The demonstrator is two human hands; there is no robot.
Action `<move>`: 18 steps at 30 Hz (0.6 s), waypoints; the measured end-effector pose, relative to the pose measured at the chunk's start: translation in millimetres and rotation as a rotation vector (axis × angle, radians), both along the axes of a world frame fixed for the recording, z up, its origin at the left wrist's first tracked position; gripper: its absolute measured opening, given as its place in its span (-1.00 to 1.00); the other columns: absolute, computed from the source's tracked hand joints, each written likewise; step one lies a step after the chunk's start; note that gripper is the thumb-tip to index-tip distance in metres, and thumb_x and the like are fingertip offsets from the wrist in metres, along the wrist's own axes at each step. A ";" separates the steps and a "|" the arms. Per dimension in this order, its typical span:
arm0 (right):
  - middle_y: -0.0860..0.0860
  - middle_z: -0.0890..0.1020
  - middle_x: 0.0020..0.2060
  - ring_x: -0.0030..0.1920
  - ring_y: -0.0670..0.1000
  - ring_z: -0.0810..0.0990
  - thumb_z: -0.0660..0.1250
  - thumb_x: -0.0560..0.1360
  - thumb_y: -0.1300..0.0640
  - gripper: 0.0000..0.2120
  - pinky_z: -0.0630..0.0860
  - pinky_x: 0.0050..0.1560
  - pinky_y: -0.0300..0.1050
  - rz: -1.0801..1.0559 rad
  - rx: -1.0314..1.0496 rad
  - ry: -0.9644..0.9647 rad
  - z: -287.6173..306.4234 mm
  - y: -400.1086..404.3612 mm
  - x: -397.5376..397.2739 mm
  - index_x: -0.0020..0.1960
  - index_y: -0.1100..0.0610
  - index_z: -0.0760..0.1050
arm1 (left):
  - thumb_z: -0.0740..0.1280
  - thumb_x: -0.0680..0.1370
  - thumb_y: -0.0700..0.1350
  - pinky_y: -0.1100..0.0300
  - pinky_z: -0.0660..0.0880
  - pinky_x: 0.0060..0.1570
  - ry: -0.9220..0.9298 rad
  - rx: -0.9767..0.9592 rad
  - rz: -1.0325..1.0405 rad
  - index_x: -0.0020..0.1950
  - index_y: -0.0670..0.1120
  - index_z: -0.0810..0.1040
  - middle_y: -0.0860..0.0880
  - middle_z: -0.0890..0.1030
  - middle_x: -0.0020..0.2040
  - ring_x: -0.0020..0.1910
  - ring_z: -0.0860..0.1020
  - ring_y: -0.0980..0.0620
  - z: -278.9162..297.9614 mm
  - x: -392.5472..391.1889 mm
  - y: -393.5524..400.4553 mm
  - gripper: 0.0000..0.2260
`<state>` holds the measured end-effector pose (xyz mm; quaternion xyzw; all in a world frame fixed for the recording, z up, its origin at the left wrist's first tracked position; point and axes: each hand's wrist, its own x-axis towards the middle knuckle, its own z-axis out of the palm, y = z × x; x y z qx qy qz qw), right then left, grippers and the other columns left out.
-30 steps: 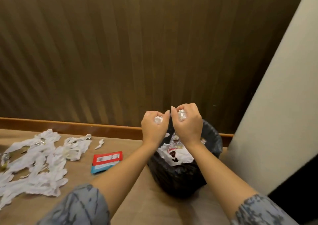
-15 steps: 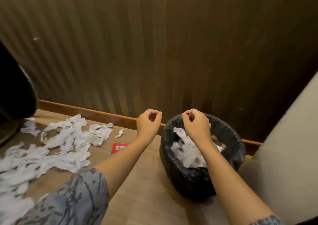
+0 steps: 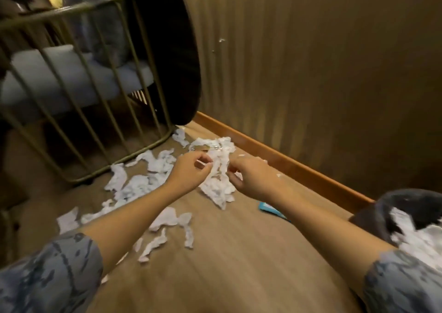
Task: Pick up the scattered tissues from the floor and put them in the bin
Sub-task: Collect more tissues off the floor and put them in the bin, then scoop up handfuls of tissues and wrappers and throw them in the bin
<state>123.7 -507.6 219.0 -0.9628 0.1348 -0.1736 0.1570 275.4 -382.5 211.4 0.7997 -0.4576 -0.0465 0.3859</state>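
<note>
Since the earlier frame both hands have left the bin and crossed to the litter on the floor; the view has swung left with them, so the bin [image 3: 392,207] now sits at 4 o'clock, lined in black and already holding white paper. The left hand [image 3: 191,172] has thumb and forefinger nearly pinched over a strip of the scattered tissues [image 3: 216,181]; the right hand [image 3: 251,177] curls its fingers against the same strip from the other side. Whether either hand has fully closed on the paper cannot be told through the motion blur. The tissues lie from the centre out toward 8 o'clock, with more at 11 o'clock beside the wire-framed chair [image 3: 79,92] and along the wooden skirting board [image 3: 282,164]. A blue-edged packet [image 3: 270,208] lies half hidden under the right forearm. The material appears very light, limp and easily torn; a strip will likely trail and shed scraps if lifted by one end. A hold is best taken by gathering several pieces into a loose wad and closing the whole hand around it.
</note>
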 end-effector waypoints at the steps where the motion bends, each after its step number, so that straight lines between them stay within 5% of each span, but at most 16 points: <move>1: 0.01 0.64 -0.20 -0.20 0.04 0.54 0.27 0.50 0.07 -0.87 0.49 -0.21 0.01 0.022 0.017 0.013 -5.2 10.5 19.5 -0.12 0.08 0.56 | 0.40 0.49 -0.09 0.42 0.42 -0.27 0.002 0.001 0.039 -0.08 -0.03 0.61 0.07 0.62 -0.12 -0.20 0.57 0.20 -8.0 17.3 18.5 -0.95; 12: 0.05 0.54 0.15 0.17 0.09 0.49 0.29 0.52 -0.02 -0.76 0.46 0.13 0.03 0.188 0.314 0.288 -142.8 170.7 189.4 0.15 0.02 0.53 | 0.41 0.48 -0.12 0.31 0.43 -0.03 0.082 0.110 0.303 -0.07 0.04 0.58 0.04 0.53 -0.02 -0.04 0.52 0.10 -135.3 147.9 220.0 -0.92; 15: 0.04 0.44 0.28 0.30 0.14 0.37 0.26 0.47 -0.20 -0.59 0.38 0.25 0.16 0.101 0.406 0.314 -194.2 217.5 212.7 0.24 -0.05 0.44 | 0.37 0.48 -0.02 0.16 0.50 0.01 0.111 0.041 0.408 -0.10 0.02 0.58 0.05 0.55 -0.04 -0.02 0.53 0.09 -183.4 150.1 279.6 -0.93; 18: 0.07 0.32 0.40 0.45 0.21 0.18 0.25 0.35 -0.45 -0.33 0.23 0.36 0.25 -0.057 0.472 0.349 -236.7 255.3 224.9 0.32 -0.11 0.31 | 0.33 0.41 0.21 0.04 0.49 0.10 0.029 0.072 0.543 -0.08 0.03 0.60 0.04 0.57 0.03 0.06 0.54 0.04 -229.8 139.2 344.7 -0.72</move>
